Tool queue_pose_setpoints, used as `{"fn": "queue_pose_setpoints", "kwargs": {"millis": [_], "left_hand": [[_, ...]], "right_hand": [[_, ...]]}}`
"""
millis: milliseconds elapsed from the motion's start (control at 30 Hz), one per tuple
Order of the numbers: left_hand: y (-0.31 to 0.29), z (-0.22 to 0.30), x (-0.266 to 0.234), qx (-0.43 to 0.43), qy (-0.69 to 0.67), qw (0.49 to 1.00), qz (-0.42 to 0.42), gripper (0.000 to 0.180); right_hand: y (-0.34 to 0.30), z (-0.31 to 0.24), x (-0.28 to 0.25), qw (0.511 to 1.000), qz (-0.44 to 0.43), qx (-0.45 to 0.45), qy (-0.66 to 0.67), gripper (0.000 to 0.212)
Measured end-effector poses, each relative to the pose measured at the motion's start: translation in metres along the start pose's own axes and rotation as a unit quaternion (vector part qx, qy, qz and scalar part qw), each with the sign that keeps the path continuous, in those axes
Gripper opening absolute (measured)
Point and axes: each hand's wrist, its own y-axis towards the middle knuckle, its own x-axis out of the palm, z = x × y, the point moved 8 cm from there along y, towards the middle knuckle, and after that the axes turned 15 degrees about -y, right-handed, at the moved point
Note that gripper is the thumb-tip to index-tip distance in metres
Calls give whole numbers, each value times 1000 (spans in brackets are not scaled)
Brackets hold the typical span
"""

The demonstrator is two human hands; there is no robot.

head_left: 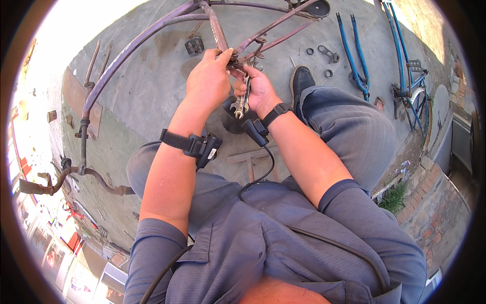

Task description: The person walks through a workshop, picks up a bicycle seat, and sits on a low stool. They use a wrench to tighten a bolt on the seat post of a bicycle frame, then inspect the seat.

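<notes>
A worn purple bicycle frame (216, 30) lies in front of me, its tubes meeting just beyond my fingertips. My left hand (208, 78) is closed at that joint, with thumb and fingertips pressed against the metal. Close beside it, my right hand (258, 90) grips a few open-ended wrenches (241, 105), whose jaws hang down past the palm. The right fingertips reach under the joint, where the small parts are partly hidden by both hands. A black strap with a small box sits on each wrist.
A black pedal (194, 46) lies beyond my left hand. To the right are a blue fork (357, 55), a blue bicycle frame (403, 71), a crank-like part (329, 52) and small rings. A rusty handlebar (91, 172) is at left. My shoe (302, 81) stands near the right hand.
</notes>
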Motion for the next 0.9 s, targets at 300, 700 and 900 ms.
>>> {"fn": "queue_pose_setpoints", "kwargs": {"millis": [300,700,900], "left_hand": [[0,0,0,3,-5,1000,2,51],[0,-1,0,-1,-2,1000,-1,51],[0,-1,0,0,-3,1000,1,50]], "right_hand": [[2,1,-5,999,27,0,18,27],[1,0,-1,1000,25,-4,6,25],[1,0,0,1000,16,1,11,26]]}}
